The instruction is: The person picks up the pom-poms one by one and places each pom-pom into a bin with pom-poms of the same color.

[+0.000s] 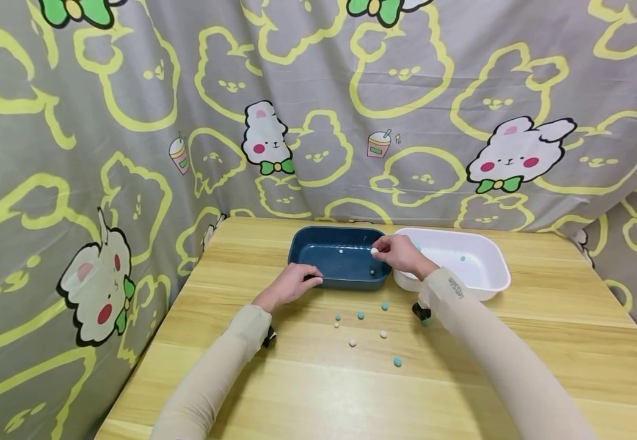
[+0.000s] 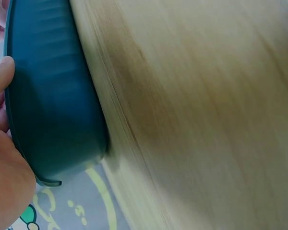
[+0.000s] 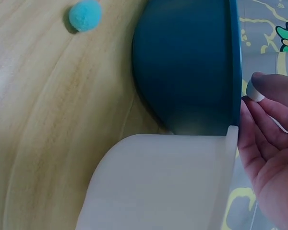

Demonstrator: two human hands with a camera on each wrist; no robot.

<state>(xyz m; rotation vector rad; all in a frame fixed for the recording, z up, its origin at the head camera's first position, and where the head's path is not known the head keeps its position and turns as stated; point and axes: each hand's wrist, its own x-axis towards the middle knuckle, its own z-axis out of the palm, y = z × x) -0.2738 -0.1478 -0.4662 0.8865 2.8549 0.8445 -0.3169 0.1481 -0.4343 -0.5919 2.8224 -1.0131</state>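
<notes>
My right hand is over the right end of the dark blue basin, pinching a small white pom-pom between thumb and fingertips. The right wrist view shows this white pom-pom just above the blue rim. At the basin's front left corner, my left hand holds the rim, its thumb at the edge and the other fingers partly hidden behind it. Inside the blue basin lie a white pom-pom and another small pom-pom.
A white basin stands against the blue one on the right, with a blue pom-pom inside. Several blue pom-poms and white pom-poms lie scattered on the wooden table. A patterned curtain hangs behind.
</notes>
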